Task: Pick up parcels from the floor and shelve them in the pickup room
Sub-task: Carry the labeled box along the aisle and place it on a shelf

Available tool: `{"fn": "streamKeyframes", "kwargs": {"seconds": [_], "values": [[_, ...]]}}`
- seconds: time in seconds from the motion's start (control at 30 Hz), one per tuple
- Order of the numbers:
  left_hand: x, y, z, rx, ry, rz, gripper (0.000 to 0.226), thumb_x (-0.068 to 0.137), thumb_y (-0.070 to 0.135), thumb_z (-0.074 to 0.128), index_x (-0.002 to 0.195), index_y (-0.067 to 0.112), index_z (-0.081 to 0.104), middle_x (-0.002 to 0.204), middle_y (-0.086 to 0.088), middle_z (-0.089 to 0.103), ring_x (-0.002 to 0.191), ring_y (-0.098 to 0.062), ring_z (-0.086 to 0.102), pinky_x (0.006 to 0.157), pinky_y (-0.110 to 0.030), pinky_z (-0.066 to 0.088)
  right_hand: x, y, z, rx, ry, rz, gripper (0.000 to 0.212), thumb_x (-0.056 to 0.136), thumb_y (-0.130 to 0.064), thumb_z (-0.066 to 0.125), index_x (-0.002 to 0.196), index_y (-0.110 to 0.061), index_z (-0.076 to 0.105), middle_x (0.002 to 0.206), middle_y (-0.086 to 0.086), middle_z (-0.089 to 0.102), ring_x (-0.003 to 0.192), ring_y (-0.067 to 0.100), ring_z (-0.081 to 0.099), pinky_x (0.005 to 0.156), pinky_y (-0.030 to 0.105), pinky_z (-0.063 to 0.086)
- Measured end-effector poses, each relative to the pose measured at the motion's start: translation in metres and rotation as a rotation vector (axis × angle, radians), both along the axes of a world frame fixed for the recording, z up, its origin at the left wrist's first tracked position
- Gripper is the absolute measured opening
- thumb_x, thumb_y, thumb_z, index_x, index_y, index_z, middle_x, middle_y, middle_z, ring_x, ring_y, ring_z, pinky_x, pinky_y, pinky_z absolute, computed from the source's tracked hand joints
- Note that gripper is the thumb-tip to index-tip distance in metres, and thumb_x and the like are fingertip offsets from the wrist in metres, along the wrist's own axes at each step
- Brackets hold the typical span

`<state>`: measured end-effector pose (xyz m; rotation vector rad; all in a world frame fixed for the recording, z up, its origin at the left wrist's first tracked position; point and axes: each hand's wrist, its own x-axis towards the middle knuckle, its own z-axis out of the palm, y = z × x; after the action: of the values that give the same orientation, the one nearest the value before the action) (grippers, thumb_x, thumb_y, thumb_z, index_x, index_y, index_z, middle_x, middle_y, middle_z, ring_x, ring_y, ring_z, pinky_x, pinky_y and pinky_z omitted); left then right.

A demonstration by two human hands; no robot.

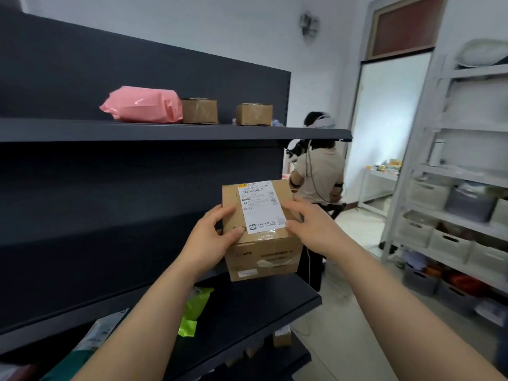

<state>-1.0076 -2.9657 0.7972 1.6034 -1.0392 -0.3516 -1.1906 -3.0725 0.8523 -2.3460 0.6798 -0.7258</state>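
A brown cardboard parcel with a white shipping label on top is held between both my hands, at the outer end of the dark shelving unit. My left hand grips its left side, thumb on top. My right hand grips its right side, fingers over the label's edge. The parcel's bottom is just above, or resting on, the dark middle shelf board; I cannot tell which. On the upper shelf lie a pink plastic parcel and two small cardboard boxes.
A green bag and other soft parcels lie on the lower shelves at the left. A person wearing a headset stands behind the shelf end. A white rack with storage bins stands at the right, across a tiled aisle.
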Motion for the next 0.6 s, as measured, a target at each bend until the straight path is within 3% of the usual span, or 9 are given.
{"fn": "streamKeyframes", "kwargs": {"seconds": [0.07, 0.17, 0.23, 0.3, 0.43, 0.5, 0.6], "values": [[0.003, 0.0, 0.006, -0.008, -0.002, 0.043, 0.056, 0.084, 0.027, 0.069, 0.135, 0.038, 0.047, 0.15, 0.017, 0.029, 0.119, -0.02, 0.053, 0.093, -0.042, 0.053, 0.008, -0.009, 0.004, -0.003, -0.004, 0.031, 0.049, 0.092, -0.002, 0.044, 0.135, -0.025, 0.05, 0.118, -0.018, 0.04, 0.12, 0.005, 0.041, 0.088, 0.017, 0.033], [0.008, 0.002, 0.014, -0.012, -0.012, 0.117, 0.056, 0.084, 0.026, 0.069, 0.136, 0.035, 0.047, 0.149, 0.015, 0.032, 0.116, -0.02, 0.055, 0.09, -0.043, 0.055, 0.022, -0.02, 0.01, 0.006, -0.011, 0.108, 0.049, 0.093, -0.002, 0.044, 0.137, -0.023, 0.048, 0.126, -0.014, 0.041, 0.126, 0.004, 0.037, 0.073, 0.002, 0.035], [0.013, 0.006, 0.018, -0.007, -0.003, 0.159, 0.055, 0.085, 0.025, 0.068, 0.136, 0.035, 0.047, 0.147, 0.011, 0.035, 0.114, -0.021, 0.057, 0.088, -0.044, 0.055, 0.033, -0.024, 0.011, 0.019, -0.007, 0.14, 0.049, 0.094, -0.004, 0.045, 0.139, -0.024, 0.044, 0.145, -0.007, 0.036, 0.134, 0.009, 0.032, 0.079, 0.002, 0.03], [0.02, 0.012, 0.018, 0.007, 0.007, 0.195, 0.054, 0.085, 0.026, 0.067, 0.135, 0.036, 0.048, 0.144, 0.006, 0.04, 0.112, -0.023, 0.057, 0.087, -0.044, 0.056, 0.045, -0.025, 0.009, 0.034, 0.001, 0.166, 0.049, 0.095, -0.006, 0.045, 0.14, -0.025, 0.043, 0.15, -0.006, 0.031, 0.138, 0.013, 0.029, 0.087, 0.008, 0.027], [0.034, 0.023, 0.019, 0.02, 0.009, 0.256, 0.054, 0.085, 0.027, 0.068, 0.134, 0.037, 0.048, 0.139, 0.002, 0.045, 0.113, -0.024, 0.057, 0.086, -0.044, 0.056, 0.073, -0.026, 0.003, 0.061, -0.016, 0.237, 0.047, 0.095, -0.005, 0.044, 0.139, -0.023, 0.045, 0.143, -0.011, 0.038, 0.126, 0.008, 0.041, 0.073, 0.003, 0.041], [0.043, 0.027, 0.021, 0.022, 0.013, 0.284, 0.054, 0.085, 0.027, 0.068, 0.134, 0.036, 0.048, 0.14, 0.002, 0.044, 0.114, -0.024, 0.057, 0.086, -0.044, 0.056, 0.087, -0.026, 0.002, 0.079, -0.022, 0.264, 0.048, 0.096, -0.004, 0.043, 0.14, -0.022, 0.043, 0.147, -0.008, 0.036, 0.133, 0.012, 0.038, 0.085, 0.006, 0.04], [0.056, 0.033, 0.025, 0.038, 0.02, 0.314, 0.054, 0.086, 0.026, 0.067, 0.135, 0.034, 0.048, 0.138, 0.002, 0.046, 0.11, -0.023, 0.059, 0.083, -0.043, 0.058, 0.107, -0.023, 0.004, 0.111, -0.007, 0.26, 0.048, 0.096, -0.005, 0.043, 0.142, -0.02, 0.039, 0.157, 0.0, 0.02, 0.144, 0.016, 0.019, 0.105, 0.022, 0.029]]}}
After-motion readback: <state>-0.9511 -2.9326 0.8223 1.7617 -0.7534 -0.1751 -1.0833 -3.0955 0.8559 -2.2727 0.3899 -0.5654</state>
